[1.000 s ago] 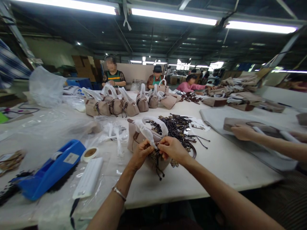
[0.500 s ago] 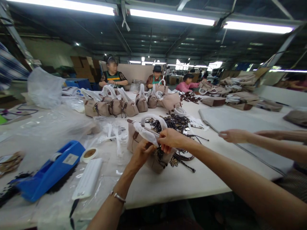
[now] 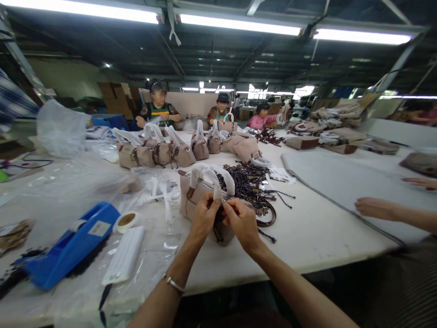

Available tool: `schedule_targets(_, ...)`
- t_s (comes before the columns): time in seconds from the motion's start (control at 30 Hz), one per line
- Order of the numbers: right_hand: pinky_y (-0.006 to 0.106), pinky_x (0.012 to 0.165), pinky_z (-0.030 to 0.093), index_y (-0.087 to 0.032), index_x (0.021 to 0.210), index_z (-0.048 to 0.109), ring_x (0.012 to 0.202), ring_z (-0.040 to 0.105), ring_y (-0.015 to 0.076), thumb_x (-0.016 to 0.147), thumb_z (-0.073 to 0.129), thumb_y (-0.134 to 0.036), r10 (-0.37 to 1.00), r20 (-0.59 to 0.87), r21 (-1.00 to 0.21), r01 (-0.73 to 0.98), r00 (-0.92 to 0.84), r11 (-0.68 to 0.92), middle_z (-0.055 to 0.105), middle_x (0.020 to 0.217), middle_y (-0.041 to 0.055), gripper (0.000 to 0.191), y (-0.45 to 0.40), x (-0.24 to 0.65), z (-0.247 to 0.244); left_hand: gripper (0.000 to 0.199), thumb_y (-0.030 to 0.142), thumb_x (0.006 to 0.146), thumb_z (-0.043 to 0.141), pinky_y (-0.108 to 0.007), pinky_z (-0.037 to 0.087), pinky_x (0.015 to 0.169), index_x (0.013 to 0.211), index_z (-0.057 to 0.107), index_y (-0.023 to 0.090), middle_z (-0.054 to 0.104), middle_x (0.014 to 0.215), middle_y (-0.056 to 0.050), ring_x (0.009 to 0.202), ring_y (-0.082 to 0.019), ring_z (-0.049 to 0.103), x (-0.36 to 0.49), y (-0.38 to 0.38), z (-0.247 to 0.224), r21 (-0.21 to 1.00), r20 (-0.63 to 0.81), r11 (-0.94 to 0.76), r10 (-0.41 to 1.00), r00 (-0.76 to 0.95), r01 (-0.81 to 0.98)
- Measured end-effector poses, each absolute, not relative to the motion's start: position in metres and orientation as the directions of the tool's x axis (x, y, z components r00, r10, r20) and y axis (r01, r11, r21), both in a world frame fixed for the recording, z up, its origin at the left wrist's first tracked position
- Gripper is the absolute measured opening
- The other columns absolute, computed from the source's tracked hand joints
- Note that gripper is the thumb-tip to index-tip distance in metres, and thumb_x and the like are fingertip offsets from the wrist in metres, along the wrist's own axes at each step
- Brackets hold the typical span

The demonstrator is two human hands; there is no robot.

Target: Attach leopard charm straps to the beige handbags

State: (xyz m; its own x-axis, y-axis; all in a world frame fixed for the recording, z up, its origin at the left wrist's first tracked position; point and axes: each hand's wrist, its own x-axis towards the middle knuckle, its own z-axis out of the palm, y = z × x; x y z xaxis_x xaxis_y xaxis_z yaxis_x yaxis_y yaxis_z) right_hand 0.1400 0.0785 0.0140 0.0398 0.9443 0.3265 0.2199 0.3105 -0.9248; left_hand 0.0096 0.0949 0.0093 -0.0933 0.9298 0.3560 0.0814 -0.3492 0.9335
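A beige handbag [image 3: 189, 200] with white-wrapped handles [image 3: 223, 175] stands on the table in front of me. My left hand [image 3: 205, 216] is closed, its thumb and fingers pinching at the lower end of a wrapped handle. Close beside it my right hand [image 3: 241, 221] is closed too, its fingertips pinched on something dark at the bag's side that I cannot make out. Dark strap material hangs below both hands against the bag. Just behind the bag lies a heap of black braided straps with charms [image 3: 247, 180].
A blue tape dispenser [image 3: 73, 246], a tape roll [image 3: 126, 221] and a white power strip [image 3: 124, 255] lie left. Several wrapped bags [image 3: 164, 152] stand behind. At right, a co-worker's hand [image 3: 375, 208] rests on a grey sheet [image 3: 327, 187]; people sit across the table.
My right hand has moved down and closer to my left hand, and the wrapped handles have shifted. The co-worker's hands at the right have drawn back rightwards.
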Motion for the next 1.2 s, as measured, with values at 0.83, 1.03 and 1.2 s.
schedule_targets(0.83,0.024,0.037,0.046,-0.015,0.117,0.056,0.039,0.054,0.0121,0.078,0.059,-0.042,0.999,0.008,-0.951,0.309,-0.045,0.021,0.062,0.059,-0.0034,0.047,0.095,0.212,0.005,0.011,0.029,0.076,0.058,-0.028,0.045,0.058,0.08,0.061,0.019,0.06,0.068,0.0,0.063,-0.017,0.058,-0.034,0.062,-0.075,0.973,0.013,0.005,0.997,-0.077,0.231)
schedule_targets(1.03,0.025,0.036,0.047,-0.018,0.13,0.047,0.041,0.059,0.0156,0.078,0.06,-0.044,0.999,-0.022,-0.959,0.283,-0.031,-0.012,0.063,0.06,-0.0036,0.059,0.091,0.208,0.003,0.012,0.03,0.084,0.054,-0.033,0.044,0.077,0.088,0.062,0.023,0.063,0.092,-0.004,0.079,-0.022,0.061,-0.098,0.053,-0.079,0.703,0.279,0.048,0.899,-0.338,0.71)
schedule_targets(1.2,0.026,0.036,0.048,-0.018,0.124,0.049,0.042,0.06,0.0168,0.076,0.061,-0.045,1.0,-0.029,-0.936,0.35,-0.009,-0.024,0.063,0.058,-0.0035,0.056,0.087,0.204,0.0,0.043,0.04,0.087,0.049,-0.038,0.04,0.095,0.121,0.05,0.013,0.057,0.125,-0.018,0.116,-0.031,0.054,-0.144,0.094,-0.081,0.592,0.167,0.321,0.849,-0.502,0.74)
